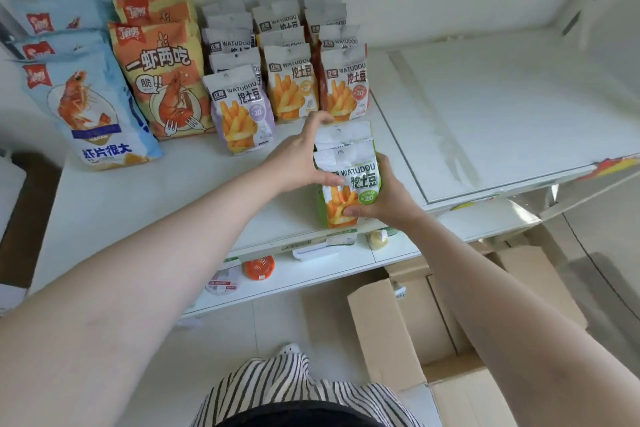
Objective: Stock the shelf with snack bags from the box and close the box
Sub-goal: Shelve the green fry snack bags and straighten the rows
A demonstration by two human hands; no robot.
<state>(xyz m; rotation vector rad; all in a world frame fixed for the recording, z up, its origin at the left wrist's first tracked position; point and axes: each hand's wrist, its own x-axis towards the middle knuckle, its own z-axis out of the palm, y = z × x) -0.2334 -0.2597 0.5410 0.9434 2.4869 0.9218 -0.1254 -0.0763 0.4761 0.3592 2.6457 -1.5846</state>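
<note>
Two green-edged Watudou fry bags [349, 173] stand one behind the other at the front of the white shelf [138, 198]. My left hand [301, 156] holds their left side, thumb on the front bag and fingers reaching behind the back one. My right hand [384, 198] grips the front bag's right side, thumb across its lower face. Behind stand rows of purple [239, 111], yellow [289, 83] and red [344, 80] Watudou bags. The open cardboard box [391, 329] sits on the floor below right; its inside is hidden.
Large blue shrimp-chip bags [90, 111] and orange shrimp bags [162, 80] fill the shelf's left part. The right half of the shelf [502, 107] is bare. A lower shelf [311, 270] holds small items, including an orange lid [259, 267]. My striped clothing shows at the bottom.
</note>
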